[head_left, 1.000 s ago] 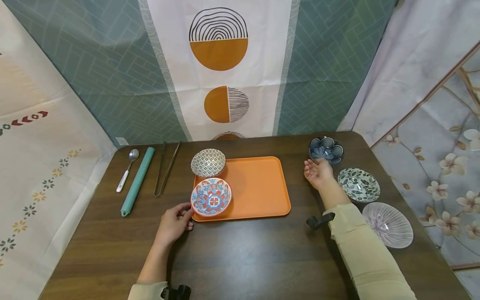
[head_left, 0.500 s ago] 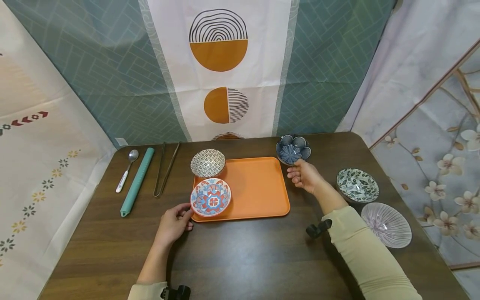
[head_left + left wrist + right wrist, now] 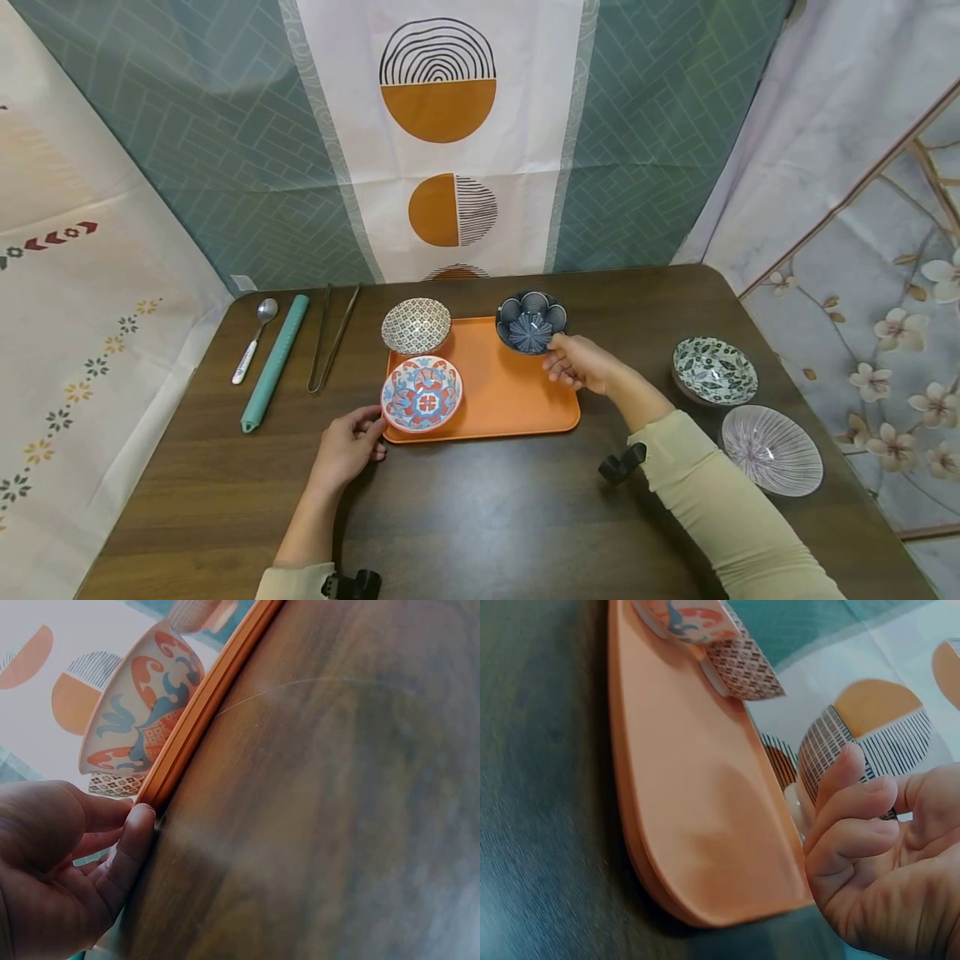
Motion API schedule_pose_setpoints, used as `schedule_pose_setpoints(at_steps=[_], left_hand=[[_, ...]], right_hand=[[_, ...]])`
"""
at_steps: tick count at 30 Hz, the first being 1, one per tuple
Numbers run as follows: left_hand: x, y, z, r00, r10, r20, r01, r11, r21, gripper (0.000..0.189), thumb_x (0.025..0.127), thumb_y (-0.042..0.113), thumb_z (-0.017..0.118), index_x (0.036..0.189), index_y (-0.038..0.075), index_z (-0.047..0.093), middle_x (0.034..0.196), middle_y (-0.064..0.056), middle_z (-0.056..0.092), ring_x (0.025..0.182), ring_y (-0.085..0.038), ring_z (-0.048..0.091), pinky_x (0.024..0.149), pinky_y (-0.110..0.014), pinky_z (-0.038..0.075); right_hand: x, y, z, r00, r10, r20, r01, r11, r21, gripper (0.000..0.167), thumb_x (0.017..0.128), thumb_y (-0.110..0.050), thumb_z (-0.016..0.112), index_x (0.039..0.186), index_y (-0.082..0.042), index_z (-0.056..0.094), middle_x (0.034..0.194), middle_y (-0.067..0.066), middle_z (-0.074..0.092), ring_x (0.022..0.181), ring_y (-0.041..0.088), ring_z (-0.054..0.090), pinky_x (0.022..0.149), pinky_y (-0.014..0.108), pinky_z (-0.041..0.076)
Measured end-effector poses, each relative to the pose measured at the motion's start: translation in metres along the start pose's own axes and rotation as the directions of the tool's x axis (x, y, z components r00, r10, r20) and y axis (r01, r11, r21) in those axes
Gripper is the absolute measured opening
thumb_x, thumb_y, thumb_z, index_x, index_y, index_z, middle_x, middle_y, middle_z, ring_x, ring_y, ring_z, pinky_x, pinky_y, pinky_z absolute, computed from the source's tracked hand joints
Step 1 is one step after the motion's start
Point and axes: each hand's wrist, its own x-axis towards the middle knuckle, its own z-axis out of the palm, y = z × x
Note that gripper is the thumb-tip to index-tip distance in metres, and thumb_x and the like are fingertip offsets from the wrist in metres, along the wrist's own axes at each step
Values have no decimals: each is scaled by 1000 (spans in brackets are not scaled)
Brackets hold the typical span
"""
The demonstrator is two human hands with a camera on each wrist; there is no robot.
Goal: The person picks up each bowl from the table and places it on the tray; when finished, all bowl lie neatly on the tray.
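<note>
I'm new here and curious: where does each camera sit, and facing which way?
Head: on the head, looking forward and down at the table; left hand, right hand, sleeves show.
Left wrist: on that wrist, facing the orange tray; left hand shows.
Right wrist: on that wrist, facing across the tray; right hand shows.
Both wrist views share the tray.

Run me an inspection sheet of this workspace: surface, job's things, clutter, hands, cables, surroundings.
Surface: brown wood-look table; a thin pale line on it, scratch or thread unclear.
Job's things: orange tray bearing a lattice-patterned bowl and red-and-blue bowl; dark blue bowl held over it; leaf-patterned bowl and striped bowl at right.
Clutter: spoon, teal roll and tongs, left of the tray.
Hands: left hand pinches the tray's near left corner; right hand grips the dark blue bowl's rim.
Cables: nothing seen.
Surroundings: patterned cloths hang behind and at both sides.
</note>
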Motion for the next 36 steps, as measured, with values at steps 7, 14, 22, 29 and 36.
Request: schedule_pose_setpoints(at_steps=[7,14,22,29,36], left_hand=[[1,-2,0,1000,18,1,-18,1000,-5,33,103,7,58,132,-7,60,87,-15,65,63,-17,67,58,-27,62],[0,-1,1,1000,28,-5,-28,1000,-10,32,103,5,58,131,-8,60,86,-14,64,62,-16,67,57,-27,62],[-1,-3,1,1000,16,-11,-16,1000,7,32,103,7,58,132,-7,60,87,-14,65,63,-17,67,58,-27,62],[0,-2,1,1000,19,-11,-19,1000,3,32,103,7,58,132,-7,60,86,-14,64,63,-17,67,58,-27,62],[0,-1,1,1000,9,-11,-9,1000,2,32,103,7,58,132,-7,60,86,-14,64,63,-16,67,58,-27,62]], right_hand=[[4,0,19,996,48,70,-41,994,-101,39,100,-27,36,93,3,59,70,3,56,46,9,41,40,16,33],[9,5,36,990,69,121,-53,990,-134,35,99,-26,39,85,-2,60,68,4,56,44,10,39,39,17,33],[22,11,48,987,83,140,-68,992,-111,34,97,-28,41,85,-3,61,68,4,55,45,10,39,40,17,29],[29,10,52,984,87,153,-73,993,-96,34,97,-28,41,85,-3,60,68,4,55,45,10,39,40,17,30],[29,9,54,984,95,153,-81,992,-96,34,98,-28,40,84,-4,59,68,4,54,44,10,40,39,17,32]])
